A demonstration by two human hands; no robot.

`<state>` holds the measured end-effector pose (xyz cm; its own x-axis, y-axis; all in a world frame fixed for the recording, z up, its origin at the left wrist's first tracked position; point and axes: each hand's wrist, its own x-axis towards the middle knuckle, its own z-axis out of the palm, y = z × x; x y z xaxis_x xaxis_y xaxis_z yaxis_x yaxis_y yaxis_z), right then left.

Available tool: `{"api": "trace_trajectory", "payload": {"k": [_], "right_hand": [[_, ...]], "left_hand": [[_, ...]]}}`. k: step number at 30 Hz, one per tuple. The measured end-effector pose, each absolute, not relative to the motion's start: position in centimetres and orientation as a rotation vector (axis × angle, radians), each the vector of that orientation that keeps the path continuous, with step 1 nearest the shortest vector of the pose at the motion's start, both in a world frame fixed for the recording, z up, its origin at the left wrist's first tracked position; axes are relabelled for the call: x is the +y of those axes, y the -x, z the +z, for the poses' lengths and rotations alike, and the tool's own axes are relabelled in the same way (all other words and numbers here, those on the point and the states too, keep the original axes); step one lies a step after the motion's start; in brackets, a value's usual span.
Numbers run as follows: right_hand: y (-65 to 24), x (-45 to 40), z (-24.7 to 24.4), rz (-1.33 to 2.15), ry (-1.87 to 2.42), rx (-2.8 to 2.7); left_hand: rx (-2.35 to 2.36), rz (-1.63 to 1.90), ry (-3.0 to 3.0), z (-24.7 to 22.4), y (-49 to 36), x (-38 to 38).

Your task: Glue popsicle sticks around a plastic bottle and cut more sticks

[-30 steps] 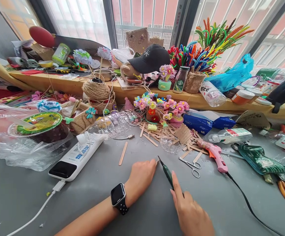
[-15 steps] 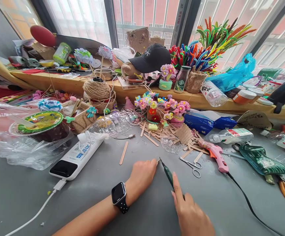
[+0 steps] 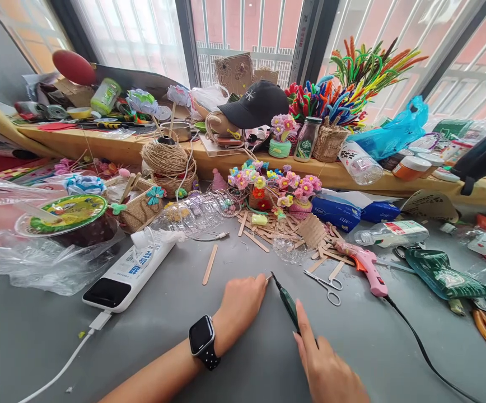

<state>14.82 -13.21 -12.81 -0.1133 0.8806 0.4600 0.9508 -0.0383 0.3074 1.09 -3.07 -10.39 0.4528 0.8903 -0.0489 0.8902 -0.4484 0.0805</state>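
My left hand [image 3: 243,302], with a black watch [image 3: 202,336] on its wrist, rests low over the grey table. Its fingertips are pinched on a small pale wooden stick [image 3: 269,277], mostly hidden by the hand. My right hand [image 3: 327,364] is closed around a dark green craft knife [image 3: 288,307]. The knife's thin tip points up and left, very close to the stick's end; whether they touch I cannot tell. Small scissors [image 3: 329,286] lie to the right of the knife. A single flat craft stick [image 3: 210,265] lies beyond my left hand.
Behind the hands spreads a pile of craft sticks [image 3: 263,229]. A pink glue gun [image 3: 369,270] with a black cord lies on the right, near a clear bottle [image 3: 394,232]. A white power bank [image 3: 129,274] and a lidded bowl [image 3: 69,218] in plastic stand left.
The knife's tip has shifted slightly away from the left fingertips. Both hands keep their grips, and the view has moved a little.
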Motion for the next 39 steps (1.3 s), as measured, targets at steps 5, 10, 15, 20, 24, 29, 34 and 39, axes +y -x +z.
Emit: {"api": "trace_trajectory", "payload": {"k": [5,10,15,20,24,29,34,39], "right_hand": [[-15.0,-13.1,-13.0,-0.794,1.993,-2.116],[-14.9,-13.3,-12.7,-0.825,2.037,-2.119],[-15.0,-13.4,-12.7,-0.813,1.996,-2.14],[-15.3,-13.4,-12.4,-0.849,1.99,-2.148],[-15.0,-12.9,-12.0,-0.806,1.985,-2.162],[-14.9,-13.6,-11.8,-0.894,2.03,-2.122],[-14.3,-13.0,-11.7,-0.838,2.03,-2.125],[-14.3,-13.4,-12.2,-0.86,2.054,-2.09]], "left_hand": [[1.609,0.005,-2.611,-10.4,-1.2,-3.1],[1.604,0.006,-2.63,-10.6,-1.1,-3.0],[1.593,0.002,-2.65,-10.6,-1.1,-3.0],[1.554,-0.024,-2.668,-10.5,-1.0,-2.8],[1.567,-0.01,-2.658,-10.5,-1.0,-2.8],[1.541,-0.01,-2.675,-10.7,-0.9,-2.7],[1.544,0.02,-2.687,-10.9,-0.8,-2.6],[1.534,0.016,-2.692,-10.7,-0.8,-2.6]]}}
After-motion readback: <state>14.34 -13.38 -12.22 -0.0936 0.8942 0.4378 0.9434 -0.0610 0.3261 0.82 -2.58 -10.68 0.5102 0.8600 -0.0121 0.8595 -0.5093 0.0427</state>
